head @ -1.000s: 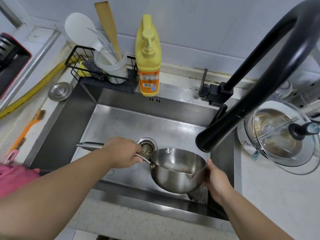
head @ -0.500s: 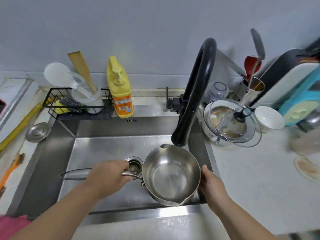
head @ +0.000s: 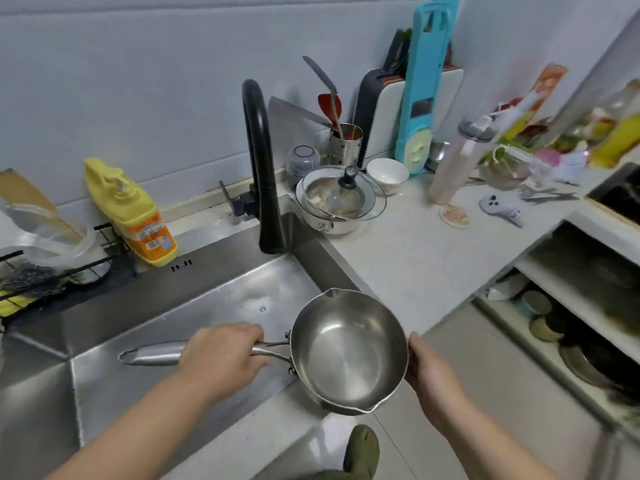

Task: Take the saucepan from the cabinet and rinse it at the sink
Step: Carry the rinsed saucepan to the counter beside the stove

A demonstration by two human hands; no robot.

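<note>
A small stainless steel saucepan (head: 349, 355) with two pour spouts is held level over the sink's front right corner, partly past the counter edge. It looks empty. My left hand (head: 221, 351) is wrapped around its long metal handle. My right hand (head: 433, 372) rests flat against the pan's right wall, fingers together. The steel sink (head: 194, 299) lies to the left and behind. The black arched faucet (head: 263, 188) stands at the sink's back right; no water runs from it.
A yellow soap bottle (head: 135, 216) and a black wire rack (head: 52, 271) with utensils sit behind the sink. On the white counter (head: 433, 251) stand a lidded bowl (head: 339, 202), utensil holder and boards. Open shelves (head: 571, 327) with dishes lie lower right.
The saucepan has moved right, from under the faucet spout to beyond the sink's right front corner, still in both hands. The view swung right and backed away, showing counter and shelves.
</note>
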